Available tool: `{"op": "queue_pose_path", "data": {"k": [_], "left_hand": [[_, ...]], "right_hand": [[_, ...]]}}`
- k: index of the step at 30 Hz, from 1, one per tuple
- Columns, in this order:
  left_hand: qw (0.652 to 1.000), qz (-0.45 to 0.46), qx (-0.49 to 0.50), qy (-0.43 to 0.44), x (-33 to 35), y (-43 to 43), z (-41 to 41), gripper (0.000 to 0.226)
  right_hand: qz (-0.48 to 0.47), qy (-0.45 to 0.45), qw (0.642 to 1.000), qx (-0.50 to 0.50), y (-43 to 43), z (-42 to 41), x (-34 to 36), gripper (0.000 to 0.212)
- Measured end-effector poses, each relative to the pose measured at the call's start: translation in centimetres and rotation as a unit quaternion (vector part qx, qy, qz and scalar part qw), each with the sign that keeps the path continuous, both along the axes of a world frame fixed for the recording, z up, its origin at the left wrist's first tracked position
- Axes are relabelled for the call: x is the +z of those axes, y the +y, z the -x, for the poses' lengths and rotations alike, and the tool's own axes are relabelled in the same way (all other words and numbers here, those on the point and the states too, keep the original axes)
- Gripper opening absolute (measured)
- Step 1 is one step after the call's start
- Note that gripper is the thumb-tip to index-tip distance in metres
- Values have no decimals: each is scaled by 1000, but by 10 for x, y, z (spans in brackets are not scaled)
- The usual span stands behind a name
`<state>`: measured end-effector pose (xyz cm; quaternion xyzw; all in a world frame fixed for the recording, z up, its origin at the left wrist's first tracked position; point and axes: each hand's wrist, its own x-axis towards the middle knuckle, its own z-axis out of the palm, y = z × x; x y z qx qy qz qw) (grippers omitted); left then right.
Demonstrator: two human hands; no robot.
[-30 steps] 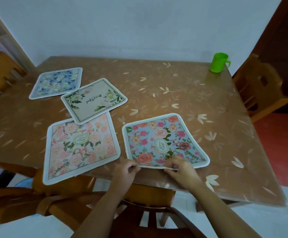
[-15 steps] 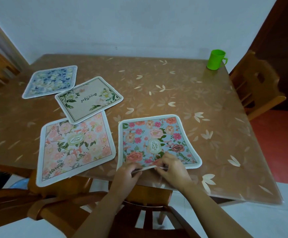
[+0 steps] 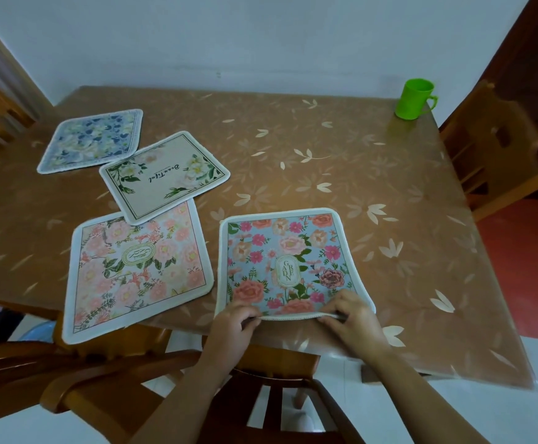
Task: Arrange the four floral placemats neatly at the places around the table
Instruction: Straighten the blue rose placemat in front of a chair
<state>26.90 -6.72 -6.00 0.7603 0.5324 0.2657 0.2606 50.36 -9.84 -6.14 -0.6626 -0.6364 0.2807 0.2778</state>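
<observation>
Left hand (image 3: pixel 234 325) and right hand (image 3: pixel 354 318) pinch near edge of blue placemat (image 3: pixel 285 261) at front of surface (image 3: pixel 357 174). Pink placemat (image 3: pixel 136 270) just beside it, left; cream placemat (image 3: pixel 165 176) overlaps pink one's far edge.

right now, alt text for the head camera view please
A left hand and right hand pinch the near edge of a blue rose placemat on a brown table. Three other floral placemats lie askew to its left; a green mug stands at the far right corner.
</observation>
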Motion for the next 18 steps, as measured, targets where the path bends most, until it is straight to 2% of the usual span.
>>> {"op": "queue_pose_path", "data": {"k": [5,14,18], "left_hand": [[999,42,-4,9,-8,-3,-8,9],[999,34,34,17,-15,27,-29,10],[999,38,8,31,-22,39,-25,10]], "right_hand": [[-6,14,1000,-14,12,-3,-3,7],[0,23,997,-71,35,-16,-9,10],[22,-20,997,-66,29,-12,-20,14]]}}
